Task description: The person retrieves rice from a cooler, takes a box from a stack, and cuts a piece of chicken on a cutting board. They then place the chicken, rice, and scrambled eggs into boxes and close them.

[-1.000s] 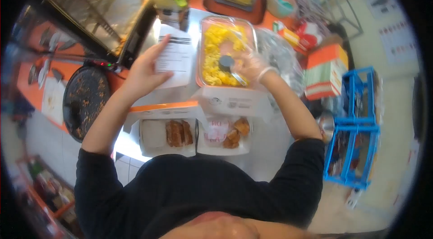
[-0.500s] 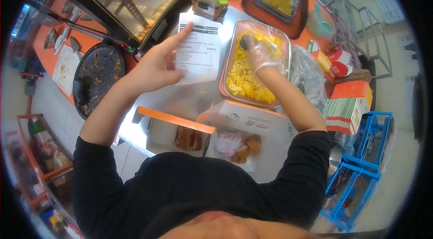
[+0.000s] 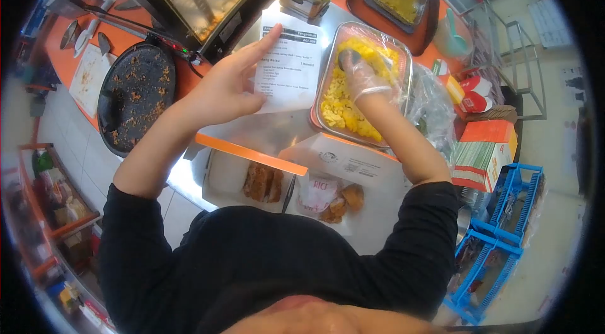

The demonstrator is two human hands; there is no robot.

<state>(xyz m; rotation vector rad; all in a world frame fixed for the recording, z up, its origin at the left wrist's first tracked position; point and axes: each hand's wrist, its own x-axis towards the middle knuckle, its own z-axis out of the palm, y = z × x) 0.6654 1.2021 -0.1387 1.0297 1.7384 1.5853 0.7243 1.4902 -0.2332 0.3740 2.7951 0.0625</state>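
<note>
Both hands engaged at the steel tray (image 3: 408, 63) of yellow food: one on paper, one on a scoop.

The left hand (image 3: 224, 91) is raised just left of the tray. Its forearm angles up from the lower left, the index finger lies straight along the upper edge of a printed slip (image 3: 288, 66), and the thumb and remaining fingers pinch the sheet. The slip's right edge lies beside the tray's left rim. The right hand (image 3: 364, 75), in a clear glove, reaches into the tray from its near side. The wrist is bent downward and the fingers are closed round a dark scoop (image 3: 348, 57), which is set in the food at the tray's far end. An open takeaway box (image 3: 265, 183) holding fried pieces sits just nearside of the tray.
</note>
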